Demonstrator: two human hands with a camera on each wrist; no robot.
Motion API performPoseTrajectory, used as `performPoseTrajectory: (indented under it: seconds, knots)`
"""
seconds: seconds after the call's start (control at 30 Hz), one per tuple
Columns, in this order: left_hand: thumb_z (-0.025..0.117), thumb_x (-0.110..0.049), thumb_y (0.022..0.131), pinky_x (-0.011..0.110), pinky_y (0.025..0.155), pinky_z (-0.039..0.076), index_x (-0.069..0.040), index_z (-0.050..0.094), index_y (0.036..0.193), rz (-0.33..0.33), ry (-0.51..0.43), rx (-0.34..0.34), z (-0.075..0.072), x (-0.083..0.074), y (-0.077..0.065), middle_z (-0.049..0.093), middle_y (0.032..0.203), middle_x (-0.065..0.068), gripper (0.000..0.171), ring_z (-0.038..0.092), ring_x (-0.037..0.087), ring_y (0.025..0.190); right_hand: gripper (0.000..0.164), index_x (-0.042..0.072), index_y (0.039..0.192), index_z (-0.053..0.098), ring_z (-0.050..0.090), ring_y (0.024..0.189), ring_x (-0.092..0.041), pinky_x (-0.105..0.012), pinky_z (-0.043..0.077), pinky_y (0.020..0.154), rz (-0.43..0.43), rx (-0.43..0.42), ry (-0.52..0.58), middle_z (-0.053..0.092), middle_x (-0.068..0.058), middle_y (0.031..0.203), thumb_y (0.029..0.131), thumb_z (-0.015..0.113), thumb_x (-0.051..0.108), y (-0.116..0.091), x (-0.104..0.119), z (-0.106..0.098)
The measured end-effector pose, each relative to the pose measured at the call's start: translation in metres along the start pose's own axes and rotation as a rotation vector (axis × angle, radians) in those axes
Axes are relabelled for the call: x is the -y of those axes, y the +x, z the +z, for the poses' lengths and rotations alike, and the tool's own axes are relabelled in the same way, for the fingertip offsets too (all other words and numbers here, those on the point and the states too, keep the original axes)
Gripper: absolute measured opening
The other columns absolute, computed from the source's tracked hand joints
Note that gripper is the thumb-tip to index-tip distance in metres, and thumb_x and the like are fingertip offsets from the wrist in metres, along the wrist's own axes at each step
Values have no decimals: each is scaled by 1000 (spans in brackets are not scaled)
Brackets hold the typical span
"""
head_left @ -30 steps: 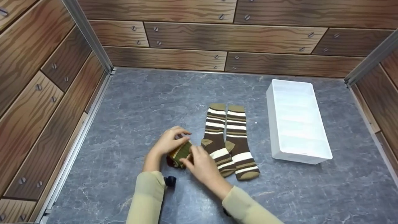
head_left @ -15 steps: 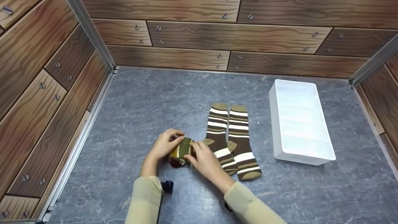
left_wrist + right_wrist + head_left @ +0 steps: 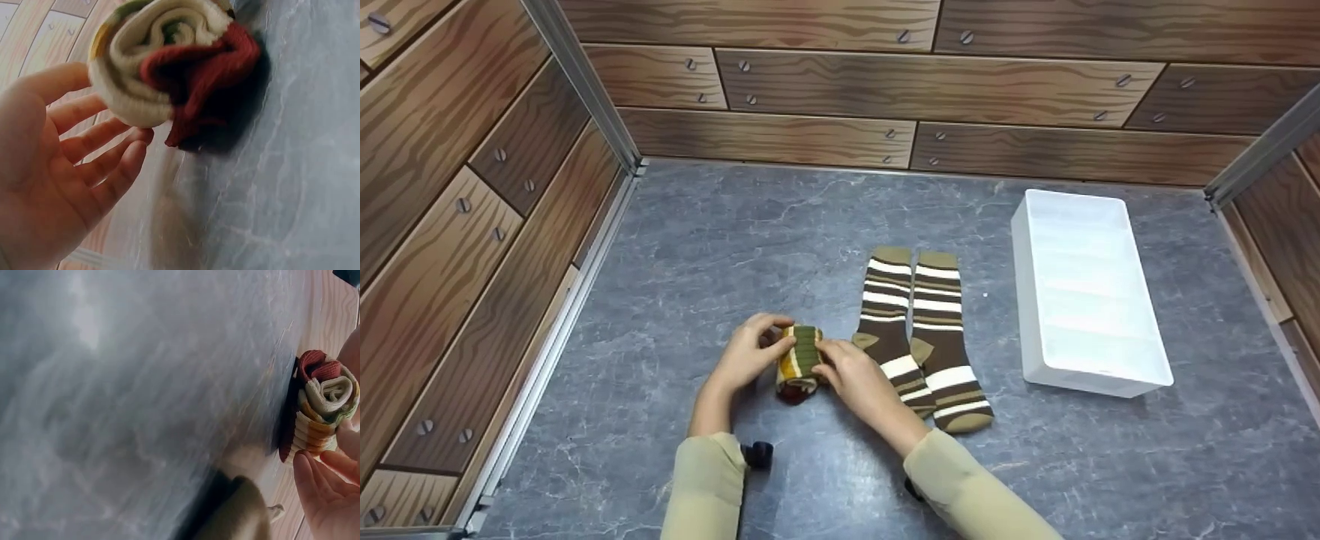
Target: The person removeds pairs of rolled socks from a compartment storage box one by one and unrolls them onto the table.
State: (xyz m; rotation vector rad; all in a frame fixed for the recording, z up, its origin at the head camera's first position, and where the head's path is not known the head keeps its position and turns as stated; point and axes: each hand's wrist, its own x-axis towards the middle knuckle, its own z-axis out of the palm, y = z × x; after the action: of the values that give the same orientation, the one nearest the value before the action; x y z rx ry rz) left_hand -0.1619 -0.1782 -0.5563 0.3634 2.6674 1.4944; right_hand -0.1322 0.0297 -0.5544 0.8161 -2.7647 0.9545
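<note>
A rolled-up bundle of socks, striped green, white and mustard with dark red at the near end, sits on the grey marbled surface. On its left side, my left hand holds it between thumb and fingers. My right hand grips the opposite side, thumb toward the near end. The left wrist view shows the roll's cream spiral end and a dark red fold. In the right wrist view, fingertips press the mustard-striped side. Just right of my right hand lie flat brown, white and olive striped socks.
A white rectangular bin with low inner dividers stands to the right of the striped socks. Wood-patterned panels wall the back and sides, with metal rails at the corners.
Both hands have turned the rolled socks more upright, so the green and white stripes show more fully. The left hand has drawn slightly left; the flat socks and bin stay put.
</note>
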Motion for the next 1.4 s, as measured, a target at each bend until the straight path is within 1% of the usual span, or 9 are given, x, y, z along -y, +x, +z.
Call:
performPoseTrajectory:
  seconds: [0.17,0.3,0.4,0.47,0.67,0.83,0.9,1.1,1.4]
  knots:
    - [68,-21,90,40,78,51,-4,64,117,10,-26,-43,-1,2,-8,58,111,10,33,59,23,88,36,-1,123,60,60,108,-29,-38,48,94,-39,41,7,62,-15,118,93,59,19,6,-6,-2]
    - [64,-11,91,40,80,50,-2,62,119,24,-50,-61,-2,4,-15,57,112,12,30,58,25,90,32,-1,122,61,60,108,-29,-38,48,94,-74,51,9,62,-15,118,93,58,13,12,-9,-4]
    - [64,-2,89,39,79,50,0,60,120,27,-67,-69,-2,5,-20,56,112,14,31,59,26,90,30,-1,121,62,61,106,-29,-38,49,92,-83,55,11,62,-14,116,92,59,7,17,-10,-5]
    - [65,0,88,37,78,51,0,60,121,19,-80,-73,-3,6,-23,56,111,14,33,59,25,89,30,-1,120,62,61,104,-29,-37,50,91,-84,57,14,63,-14,115,91,59,5,19,-10,-6]
    - [71,-5,85,33,74,53,0,58,123,-17,-95,-85,-4,7,-28,56,106,13,41,60,22,84,28,2,120,64,62,103,-27,-36,51,89,-80,83,2,64,-10,114,93,55,0,25,-11,-5]
    - [75,-11,82,30,71,53,-2,59,123,-54,-84,-93,-5,8,-32,58,100,11,44,61,20,81,38,7,121,65,60,105,-25,-36,50,90,-100,131,-34,64,-8,114,88,52,-8,30,-13,-5]
    - [76,-14,82,29,70,53,-2,60,121,-57,-76,-93,-5,9,-34,58,99,10,44,60,19,79,42,8,121,66,59,107,-25,-37,49,92,-105,150,-26,64,-7,115,86,52,-9,32,-14,-5]
    - [77,-18,81,27,66,51,-4,64,117,-46,-52,-89,-6,9,-38,57,92,7,41,57,17,74,42,9,123,65,57,111,-27,-38,46,96,-88,206,34,62,-9,119,87,51,-8,37,-15,-4]
    - [77,-20,81,26,65,51,-3,66,113,-37,-39,-99,-6,10,-40,57,90,7,38,57,16,74,45,9,124,64,56,112,-28,-39,44,98,-74,225,74,62,-10,120,85,50,-10,39,-17,-1]
